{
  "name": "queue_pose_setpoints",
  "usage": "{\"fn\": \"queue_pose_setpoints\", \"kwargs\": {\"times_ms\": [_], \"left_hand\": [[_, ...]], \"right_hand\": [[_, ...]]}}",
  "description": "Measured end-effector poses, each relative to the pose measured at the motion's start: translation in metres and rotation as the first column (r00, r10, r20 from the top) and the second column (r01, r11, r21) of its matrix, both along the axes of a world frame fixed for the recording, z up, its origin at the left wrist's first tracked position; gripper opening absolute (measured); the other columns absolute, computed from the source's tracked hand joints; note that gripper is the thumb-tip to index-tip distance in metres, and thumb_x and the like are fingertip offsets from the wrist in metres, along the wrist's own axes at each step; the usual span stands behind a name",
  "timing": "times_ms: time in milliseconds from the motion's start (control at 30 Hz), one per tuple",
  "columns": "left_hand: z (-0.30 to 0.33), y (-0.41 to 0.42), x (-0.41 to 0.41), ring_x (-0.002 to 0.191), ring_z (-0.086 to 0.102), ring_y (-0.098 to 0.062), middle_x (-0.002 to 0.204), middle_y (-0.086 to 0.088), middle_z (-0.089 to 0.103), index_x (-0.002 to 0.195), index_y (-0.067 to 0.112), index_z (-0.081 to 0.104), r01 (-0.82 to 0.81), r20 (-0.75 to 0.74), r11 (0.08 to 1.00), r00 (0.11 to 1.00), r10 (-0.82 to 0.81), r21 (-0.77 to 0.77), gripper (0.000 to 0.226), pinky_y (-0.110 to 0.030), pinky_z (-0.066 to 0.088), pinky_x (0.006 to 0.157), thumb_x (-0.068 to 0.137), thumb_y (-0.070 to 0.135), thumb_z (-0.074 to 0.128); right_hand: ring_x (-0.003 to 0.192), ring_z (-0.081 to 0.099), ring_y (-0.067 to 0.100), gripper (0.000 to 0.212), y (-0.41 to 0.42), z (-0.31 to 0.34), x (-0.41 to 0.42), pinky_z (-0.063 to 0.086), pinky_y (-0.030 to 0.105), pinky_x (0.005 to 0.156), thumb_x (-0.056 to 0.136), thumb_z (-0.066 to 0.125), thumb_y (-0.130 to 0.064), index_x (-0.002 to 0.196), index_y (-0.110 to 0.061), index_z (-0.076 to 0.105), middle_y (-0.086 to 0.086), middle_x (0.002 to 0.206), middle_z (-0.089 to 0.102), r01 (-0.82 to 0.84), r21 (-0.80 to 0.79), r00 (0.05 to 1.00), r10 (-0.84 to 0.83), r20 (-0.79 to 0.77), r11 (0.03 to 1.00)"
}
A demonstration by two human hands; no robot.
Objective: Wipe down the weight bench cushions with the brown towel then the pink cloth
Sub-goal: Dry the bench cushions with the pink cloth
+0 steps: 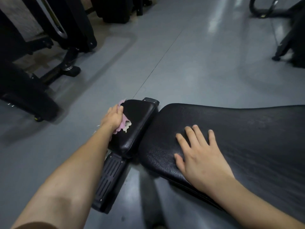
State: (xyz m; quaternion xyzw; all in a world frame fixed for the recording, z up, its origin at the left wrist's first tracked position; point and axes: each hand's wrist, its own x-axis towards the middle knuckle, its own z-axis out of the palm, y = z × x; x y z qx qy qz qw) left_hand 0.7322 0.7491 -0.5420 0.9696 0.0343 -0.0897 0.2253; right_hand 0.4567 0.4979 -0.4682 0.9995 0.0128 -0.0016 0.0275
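Observation:
The weight bench has a small black seat cushion (138,124) and a long black back cushion (239,134) to its right. My left hand (113,117) grips a pink cloth (124,123) with a pale underside and presses it against the left side of the small cushion. Flat on the near end of the long cushion lies my right hand (199,154), fingers spread and holding nothing. The brown towel is not in view.
A black ribbed bench foot (109,180) sticks out below the small cushion. Dark gym machine frames (49,47) stand on the grey floor (189,63) at the left and back; another machine's legs (285,43) are at the far right.

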Motion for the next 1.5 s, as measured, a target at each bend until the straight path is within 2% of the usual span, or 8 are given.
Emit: {"fn": "queue_pose_setpoints", "kwargs": {"times_ms": [100,367,500,633,733,900,1233,1500], "left_hand": [[0.003,-0.010,0.005,0.139,0.041,-0.029,0.154,-0.004,0.038,0.152,0.028,0.036,0.076,0.025,0.997,0.997,-0.076,-0.003,0.052,-0.041,0.031,0.110,0.107,0.049,0.020],[0.006,-0.060,0.042,0.138,0.042,-0.028,0.150,-0.002,0.048,0.141,0.028,0.052,0.264,0.033,0.964,0.964,-0.265,0.037,0.052,-0.040,0.030,0.113,0.107,0.051,0.021],[0.018,-0.102,0.029,0.124,0.053,-0.029,0.128,-0.001,0.064,0.113,0.029,0.067,0.392,0.002,0.919,0.920,-0.393,0.026,0.054,-0.040,0.039,0.102,0.104,0.056,0.022],[0.027,-0.114,0.007,0.102,0.054,-0.023,0.101,0.004,0.063,0.082,0.030,0.056,0.556,0.065,0.825,0.824,-0.563,0.099,0.039,-0.037,0.039,0.090,0.107,0.042,0.027],[0.024,-0.106,-0.013,0.115,0.054,-0.019,0.111,0.006,0.065,0.099,0.021,0.067,0.697,0.160,0.705,0.688,-0.708,0.128,0.049,-0.037,0.038,0.101,0.100,0.045,0.024],[0.012,-0.067,-0.041,0.150,0.016,0.002,0.158,0.022,0.035,0.147,0.033,0.048,0.706,0.228,0.706,0.680,-0.697,0.051,0.049,-0.034,0.020,0.123,0.106,0.048,0.026],[0.015,-0.007,-0.113,0.150,0.018,-0.001,0.159,0.027,0.025,0.115,0.039,0.060,0.646,0.254,0.758,0.722,-0.644,0.086,0.037,-0.043,0.028,0.118,0.104,0.050,0.026],[0.026,-0.018,-0.087,0.149,0.001,0.007,0.164,0.025,0.005,0.159,0.040,0.017,0.462,0.066,0.886,0.886,-0.459,-0.045,0.054,-0.031,0.004,0.126,0.107,0.055,0.015]], "right_hand": [[0.145,0.031,0.043,0.066,0.000,0.000,0.000,0.024,0.068,0.112,0.097,0.029,-0.049,0.147,-0.009,0.048,0.025,0.150,0.042,-0.007,0.007,1.000,0.007,-0.005,1.000],[0.146,0.029,0.043,0.064,0.000,-0.001,0.000,0.024,0.067,0.113,0.097,0.035,-0.050,0.147,-0.010,0.047,0.024,0.151,0.041,0.001,0.005,1.000,-0.001,-0.018,1.000],[0.147,0.029,0.041,0.063,0.000,0.000,0.000,0.025,0.066,0.113,0.097,0.036,-0.050,0.146,-0.012,0.048,0.022,0.151,0.041,0.010,0.027,1.000,-0.010,-0.011,1.000],[0.145,0.033,0.040,0.064,0.000,0.000,0.000,0.026,0.065,0.113,0.095,0.036,-0.051,0.144,-0.013,0.050,0.021,0.149,0.044,0.020,0.053,1.000,-0.020,-0.002,0.998],[0.144,0.035,0.040,0.065,0.000,0.001,-0.001,0.027,0.065,0.112,0.095,0.033,-0.051,0.144,-0.013,0.051,0.020,0.149,0.046,0.024,0.052,1.000,-0.024,0.000,0.998],[0.143,0.038,0.039,0.065,0.001,0.002,-0.001,0.030,0.065,0.112,0.095,0.031,-0.052,0.141,-0.014,0.055,0.019,0.147,0.049,0.040,0.066,0.999,-0.040,-0.001,0.997],[0.139,0.042,0.038,0.064,0.001,0.003,-0.002,0.033,0.065,0.110,0.093,0.032,-0.053,0.138,-0.015,0.058,0.017,0.143,0.053,0.041,0.071,0.999,-0.042,0.014,0.997],[0.141,0.041,0.038,0.065,0.001,0.000,-0.001,0.032,0.064,0.111,0.094,0.030,-0.052,0.139,-0.014,0.057,0.018,0.144,0.052,0.034,0.048,0.999,-0.035,0.018,0.998]]}}
